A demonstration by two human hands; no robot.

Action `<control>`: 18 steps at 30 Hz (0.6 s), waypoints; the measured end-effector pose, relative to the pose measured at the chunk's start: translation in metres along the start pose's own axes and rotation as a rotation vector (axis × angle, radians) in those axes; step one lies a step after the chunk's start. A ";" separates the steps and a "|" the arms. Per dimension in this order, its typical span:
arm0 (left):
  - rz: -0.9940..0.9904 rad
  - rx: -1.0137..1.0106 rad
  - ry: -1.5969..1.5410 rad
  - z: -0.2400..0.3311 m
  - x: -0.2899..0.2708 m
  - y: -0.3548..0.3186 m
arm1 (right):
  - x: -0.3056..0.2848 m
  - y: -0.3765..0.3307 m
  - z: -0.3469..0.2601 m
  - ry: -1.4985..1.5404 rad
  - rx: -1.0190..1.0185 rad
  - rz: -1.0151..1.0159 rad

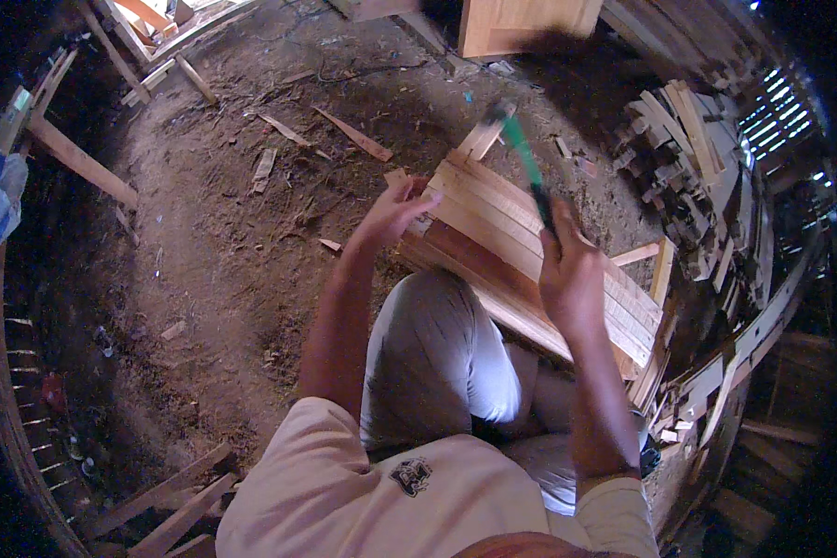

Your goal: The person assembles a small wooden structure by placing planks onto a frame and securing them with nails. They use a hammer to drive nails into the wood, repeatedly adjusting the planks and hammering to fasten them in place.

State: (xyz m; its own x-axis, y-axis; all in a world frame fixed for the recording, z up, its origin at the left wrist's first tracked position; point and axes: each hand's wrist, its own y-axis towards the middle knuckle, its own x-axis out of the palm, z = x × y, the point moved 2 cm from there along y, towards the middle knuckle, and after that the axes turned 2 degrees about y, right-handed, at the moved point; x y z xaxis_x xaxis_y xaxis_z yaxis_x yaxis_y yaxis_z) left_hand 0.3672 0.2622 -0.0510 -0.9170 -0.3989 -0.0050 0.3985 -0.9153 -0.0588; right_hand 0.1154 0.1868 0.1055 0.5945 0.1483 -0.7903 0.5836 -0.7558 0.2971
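A long wooden assembly of planks lies slantwise in front of my bent knee, with a darker reddish board sunk between its paler edges. My left hand is at its left end, thumb stretched toward the planks and fingers curled round the corner, partly hidden. A small wood end sticks out just beyond those fingers. Above the planks, my right hand is closed round a hammer with a green and black handle. The hammer's head is raised toward the far side and smeared by motion.
Wood offcuts lie scattered over the dirt floor. Stacked lumber stands at the right, and a pale wooden panel at the far side. Loose beams lie at the lower left. A board juts in from the left.
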 end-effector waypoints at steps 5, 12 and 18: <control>0.246 0.054 -0.287 -0.041 0.006 -0.018 | -0.018 0.006 -0.020 -0.005 -0.037 0.065; 0.458 0.242 -0.094 -0.066 0.022 0.004 | -0.006 0.008 0.001 -0.061 -0.174 0.021; 0.261 0.392 -0.081 -0.078 -0.019 0.022 | -0.013 0.013 -0.006 0.128 0.004 0.130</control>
State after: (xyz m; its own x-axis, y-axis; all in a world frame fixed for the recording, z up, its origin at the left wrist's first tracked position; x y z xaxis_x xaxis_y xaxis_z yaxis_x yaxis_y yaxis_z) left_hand 0.3920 0.2543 -0.1296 -0.7872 -0.6069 0.1097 0.6066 -0.7298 0.3153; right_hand 0.1182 0.1790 0.1231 0.7303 0.1295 -0.6707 0.4957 -0.7760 0.3900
